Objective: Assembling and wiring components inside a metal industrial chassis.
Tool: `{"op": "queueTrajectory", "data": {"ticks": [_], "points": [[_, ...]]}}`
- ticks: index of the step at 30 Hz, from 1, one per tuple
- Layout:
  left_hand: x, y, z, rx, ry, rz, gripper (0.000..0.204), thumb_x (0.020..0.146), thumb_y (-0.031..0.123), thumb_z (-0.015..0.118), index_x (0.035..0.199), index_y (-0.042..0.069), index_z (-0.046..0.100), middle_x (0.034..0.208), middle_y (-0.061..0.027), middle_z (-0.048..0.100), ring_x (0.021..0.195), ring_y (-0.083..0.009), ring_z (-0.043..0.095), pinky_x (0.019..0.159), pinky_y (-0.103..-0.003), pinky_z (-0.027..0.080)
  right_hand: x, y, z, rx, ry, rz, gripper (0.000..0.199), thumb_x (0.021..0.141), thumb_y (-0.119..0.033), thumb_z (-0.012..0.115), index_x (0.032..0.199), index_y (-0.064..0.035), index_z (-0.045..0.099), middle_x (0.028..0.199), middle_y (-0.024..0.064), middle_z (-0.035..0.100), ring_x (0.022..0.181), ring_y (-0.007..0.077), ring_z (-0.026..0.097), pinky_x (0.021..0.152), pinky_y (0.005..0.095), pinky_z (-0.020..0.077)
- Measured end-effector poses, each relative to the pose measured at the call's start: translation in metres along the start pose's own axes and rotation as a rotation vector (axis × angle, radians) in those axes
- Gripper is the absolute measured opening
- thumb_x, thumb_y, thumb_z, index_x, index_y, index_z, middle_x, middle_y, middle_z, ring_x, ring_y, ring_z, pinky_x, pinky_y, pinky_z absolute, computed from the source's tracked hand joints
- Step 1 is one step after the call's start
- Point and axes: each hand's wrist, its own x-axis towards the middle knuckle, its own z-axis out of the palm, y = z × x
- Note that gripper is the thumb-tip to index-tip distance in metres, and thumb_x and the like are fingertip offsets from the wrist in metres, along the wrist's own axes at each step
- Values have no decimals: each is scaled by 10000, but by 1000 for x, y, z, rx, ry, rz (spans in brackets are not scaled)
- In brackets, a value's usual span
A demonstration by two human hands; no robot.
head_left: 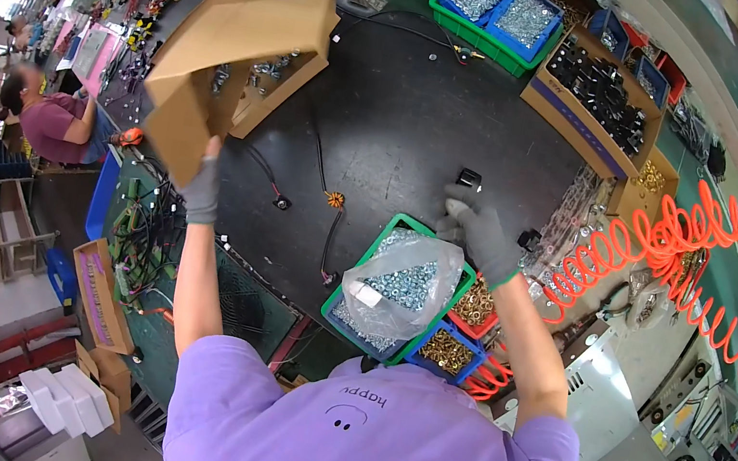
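Note:
My left hand [203,191], in a grey glove with bare fingertips, grips the near flap of an open cardboard box [218,25] at the far left of the dark bench. The box is tilted, and small metal parts [269,67] show inside it. My right hand [480,236], also gloved, is over the bench at the right with its fingers apart and nothing seen in them. Just beyond its fingertips lies a small black part [468,179]. Another black part [529,240] lies to the right of that hand.
Close to me stands a green bin [367,257] of metal nuts under a clear plastic bag [408,286], beside red [476,307] and blue [449,351] bins of brass-coloured parts. Cables [335,200] lie mid-bench. Coiled orange hoses [661,235] hang right. A person [56,119] sits far left.

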Motion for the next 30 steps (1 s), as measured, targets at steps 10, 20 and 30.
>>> {"op": "queueTrajectory", "data": {"ticks": [10,20,30], "points": [[12,2,8,-3,-37,510,671,713,184,745,1253,14,385,1124,-190,552,1089,-335,537,915,-379,441,-32,22,-18,27,129,-49,292,886,-107,539,1158,0,549,961,87,627,768,168,630,682,288,520],[2,-37,-40,225,251,620,598,693,124,712,1216,27,439,1183,-191,511,1103,-371,509,926,-400,430,-54,30,-13,-176,104,-254,281,874,-61,536,1147,6,544,998,113,634,794,114,587,694,222,483],[-192,-9,-258,-687,782,-598,380,845,260,663,1104,-5,576,1066,-105,606,975,-210,581,788,-359,491,-102,36,-50,-173,29,-263,337,877,-118,552,1201,-29,527,1081,101,612,864,170,594,785,332,516]]}}
